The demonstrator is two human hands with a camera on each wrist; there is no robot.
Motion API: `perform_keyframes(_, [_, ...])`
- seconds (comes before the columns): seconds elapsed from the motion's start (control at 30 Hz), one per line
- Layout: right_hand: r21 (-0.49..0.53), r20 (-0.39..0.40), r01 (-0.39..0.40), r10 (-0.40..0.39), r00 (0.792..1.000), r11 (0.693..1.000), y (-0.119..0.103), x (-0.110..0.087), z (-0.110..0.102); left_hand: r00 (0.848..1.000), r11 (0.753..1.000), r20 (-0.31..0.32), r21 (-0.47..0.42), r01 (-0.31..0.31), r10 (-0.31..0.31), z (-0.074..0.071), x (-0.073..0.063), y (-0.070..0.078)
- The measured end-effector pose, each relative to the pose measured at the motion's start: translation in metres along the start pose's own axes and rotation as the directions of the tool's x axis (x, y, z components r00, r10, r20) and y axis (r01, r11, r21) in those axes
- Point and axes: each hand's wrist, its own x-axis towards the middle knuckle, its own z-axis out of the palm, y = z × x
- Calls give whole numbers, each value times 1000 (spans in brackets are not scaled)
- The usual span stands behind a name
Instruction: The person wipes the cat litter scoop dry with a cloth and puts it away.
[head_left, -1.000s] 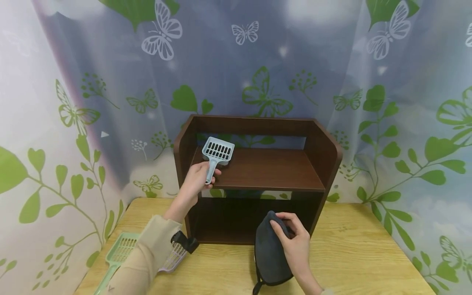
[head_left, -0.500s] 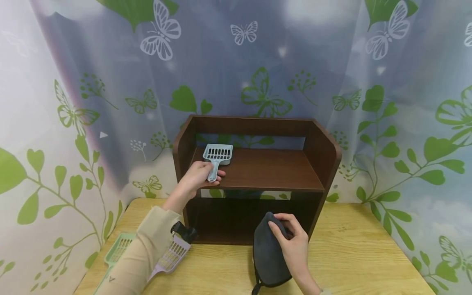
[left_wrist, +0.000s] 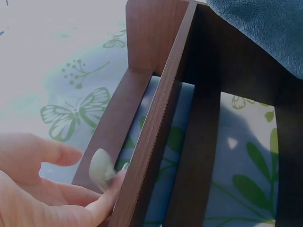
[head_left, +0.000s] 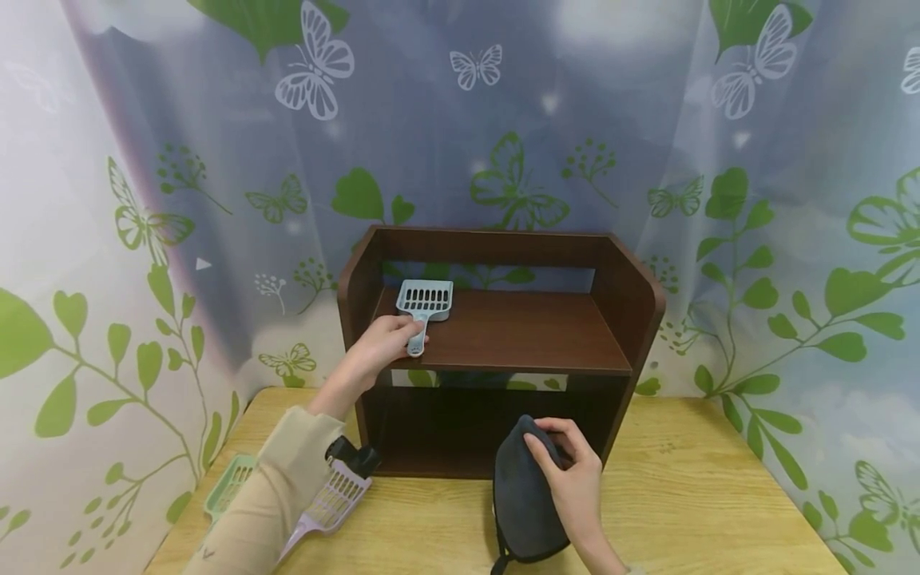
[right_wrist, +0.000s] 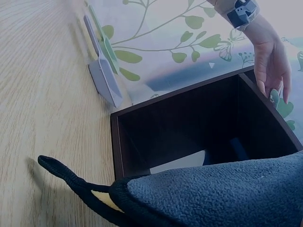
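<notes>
Watching remotely, I see my left hand touching the blue scoop with loose fingers, its head beyond them on the shelf; likely light, stiff, best held mid-handle. My right hand pinches dark cloth.

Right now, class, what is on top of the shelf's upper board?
The blue scoop, toward the left end. The left hand hides part of its handle; the board beneath the scoop is mostly covered.

Blue scoop: plain, carries nothing legible
Shelf: bears no readable label
Sleeve: small dark mark near lower edge, too small to read
Dark cloth: no lettering
</notes>
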Motion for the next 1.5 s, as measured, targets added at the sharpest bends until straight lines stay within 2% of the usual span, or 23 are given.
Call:
perform_keyframes(0.13, [19, 9, 7, -7, 1000, 1000, 8, 1, -1, 999, 995, 1, 90, -33, 33, -3, -4, -1])
perform_keyframes(0.27, [33, 15, 18, -19, 1000, 999, 9, 1, -2, 998, 991, 12, 112, -68, 67, -5, -13, -2])
perform_keyframes(0.33, [32, 11, 25, -25, 1000, 999, 9, 1, -2, 995, 987, -1, 126, -104, 104, -5, -19, -2])
perform_keyframes(0.4, [32, 6, 30, -31, 1000, 999, 9, 1, -2, 985, 977, -28, 139, -163, 169, -6, -24, -2])
perform_keyframes(0.47, [31, 2, 35, -35, 999, 999, 9, 1, -2, 963, 959, -50, 124, -257, 264, -8, -29, -2])
perform_keyframes(0.57, [37, 4, 32, -33, 999, 999, 8, 1, -2, 910, 912, -63, 53, -406, 409, -13, -34, -5])
perform_keyframes(0.67, [42, 11, 24, -25, 1000, 999, 7, 1, -2, 864, 864, -53, -27, -503, 501, -22, -39, -12])
perform_keyframes(0.73, [46, 15, 18, -19, 1000, 999, 6, 1, -2, 849, 847, -60, -58, -529, 526, -28, -43, -18])
perform_keyframes(0.83, [50, 16, 13, -14, 1000, 999, 6, 0, -1, 838, 835, -92, -77, -545, 538, -37, -50, -28])
perform_keyframes(1.03, [28, -5, -9, 9, 1000, 1000, 4, 1, 2, 838, 847, -197, -57, -528, 509, -59, -65, -55])
perform_keyframes(1.23, [12, -17, -34, 34, 999, 999, -1, 2, 4, 842, 881, -282, 20, -474, 459, -78, -78, -90])
perform_keyframes(1.33, [17, -10, -26, 26, 1000, 1000, 2, 3, 3, 856, 903, -294, 75, -423, 425, -82, -85, -108])
perform_keyframes(1.43, [16, -5, -19, 19, 1000, 1000, 7, 3, 3, 882, 930, -295, 111, -350, 367, -83, -91, -127])
perform_keyframes(1.5, [9, -5, -14, 14, 1000, 1000, -1, 3, 4, 895, 940, -290, 146, -310, 340, -83, -94, -141])
